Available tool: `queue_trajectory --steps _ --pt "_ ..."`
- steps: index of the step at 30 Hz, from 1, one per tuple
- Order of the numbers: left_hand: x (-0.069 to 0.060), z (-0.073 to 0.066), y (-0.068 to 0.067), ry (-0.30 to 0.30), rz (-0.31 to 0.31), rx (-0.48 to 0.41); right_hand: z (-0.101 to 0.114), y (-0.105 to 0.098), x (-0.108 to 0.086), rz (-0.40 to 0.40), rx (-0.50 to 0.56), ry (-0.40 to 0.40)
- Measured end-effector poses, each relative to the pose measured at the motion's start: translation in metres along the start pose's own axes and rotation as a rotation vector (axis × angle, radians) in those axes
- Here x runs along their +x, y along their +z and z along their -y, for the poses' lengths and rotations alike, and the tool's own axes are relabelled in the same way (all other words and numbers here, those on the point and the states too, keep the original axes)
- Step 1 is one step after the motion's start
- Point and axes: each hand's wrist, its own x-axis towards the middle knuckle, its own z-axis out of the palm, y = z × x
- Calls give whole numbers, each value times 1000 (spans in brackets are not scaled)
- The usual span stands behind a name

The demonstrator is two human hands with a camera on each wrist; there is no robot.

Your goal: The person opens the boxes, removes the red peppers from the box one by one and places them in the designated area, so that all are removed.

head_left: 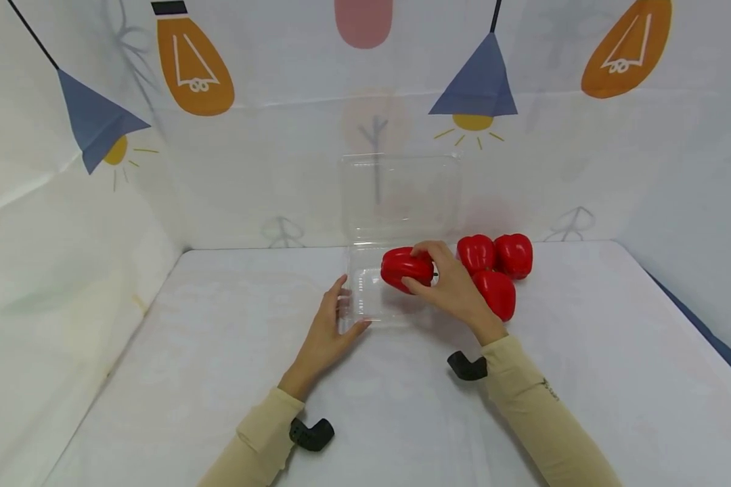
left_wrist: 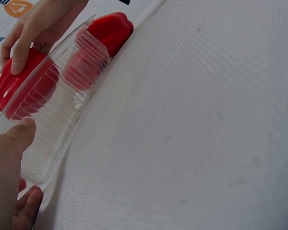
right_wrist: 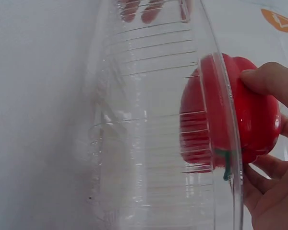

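Observation:
A clear plastic clamshell container [head_left: 365, 311] sits at the back of the table, its lid [head_left: 402, 196] raised against the wall. My left hand [head_left: 325, 338] holds the container's front left corner, thumb at the front rim and fingers along the left side. In my right hand [head_left: 453, 287] is a red bell pepper [head_left: 402, 267], gripped between thumb and fingers above the container's base. The right wrist view shows this pepper [right_wrist: 259, 115] lying sideways, green stem toward the hand, partly behind the clear wall.
To the right of the container, three more red bell peppers [head_left: 495, 294] stand close together, partly behind the right forearm. A white cloth covers the table [head_left: 219, 352]. The printed wall sheet [head_left: 268, 169] rises directly behind the container.

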Motion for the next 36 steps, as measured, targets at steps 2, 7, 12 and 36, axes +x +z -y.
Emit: queue_trajectory --steps 2,7,12,36 --pt "0 0 0 -6 1 5 2 -3 -1 3 6 18" --pt "0 -3 -1 -15 6 -13 5 -12 -2 17 44 68" --pt "-1 -3 0 -11 4 -15 5 -24 -5 26 51 87" --pt "0 -2 -1 0 3 -26 -3 -53 -10 43 7 108"
